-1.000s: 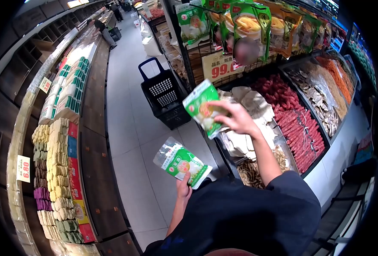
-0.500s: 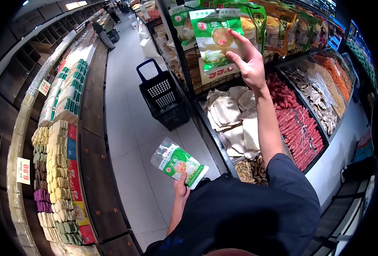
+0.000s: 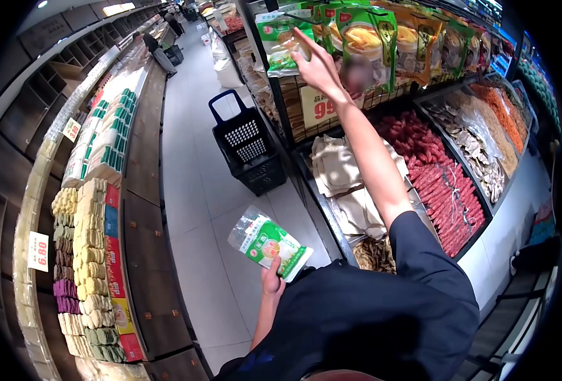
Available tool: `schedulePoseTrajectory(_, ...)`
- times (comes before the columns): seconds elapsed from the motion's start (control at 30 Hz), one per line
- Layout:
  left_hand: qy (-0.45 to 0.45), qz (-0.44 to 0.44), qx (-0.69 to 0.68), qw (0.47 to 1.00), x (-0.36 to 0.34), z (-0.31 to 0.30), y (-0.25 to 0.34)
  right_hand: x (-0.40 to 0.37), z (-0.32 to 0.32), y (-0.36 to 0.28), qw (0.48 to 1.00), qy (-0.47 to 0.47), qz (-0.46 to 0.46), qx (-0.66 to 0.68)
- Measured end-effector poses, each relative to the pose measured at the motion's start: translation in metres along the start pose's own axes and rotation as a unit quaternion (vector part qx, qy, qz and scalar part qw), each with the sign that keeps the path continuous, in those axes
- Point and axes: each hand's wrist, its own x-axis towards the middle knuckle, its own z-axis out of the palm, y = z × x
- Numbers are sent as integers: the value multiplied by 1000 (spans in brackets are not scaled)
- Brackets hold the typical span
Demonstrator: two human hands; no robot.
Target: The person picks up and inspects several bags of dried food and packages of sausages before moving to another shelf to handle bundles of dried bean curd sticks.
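Hands are seen far apart. Right hand (image 3: 319, 66) is raised high on a straight arm, fingers stretched against a hanging packet (image 3: 279, 35) on the rack (image 3: 288, 105); its grip cannot be told. Left hand (image 3: 272, 282) is held low by the body, closed around a green bag (image 3: 269, 241).

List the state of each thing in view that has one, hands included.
left hand, shut on the green packet, held low.
green packet, tilted, gripped at its lower edge.
right hand, raised high, fingers on the hanging packet; grip unclear.
hanging packet, hung up high, front facing out.
basket, upright on the floor, handle raised.
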Motion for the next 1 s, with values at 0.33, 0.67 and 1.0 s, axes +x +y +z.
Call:
schedulePoseTrajectory(0.33,12,11,-2,1000,-2,1,-2,-101,-9,-49,986,-164,-18,4)
schedulePoseTrajectory(0.67,34,6,58,998,11,16,7,-306,-25,-103,775,-590,197,110)
schedulePoseTrajectory(1.0,14,-32,2,999,10,12,3,-194,-78,-45,928,-332,104,130)
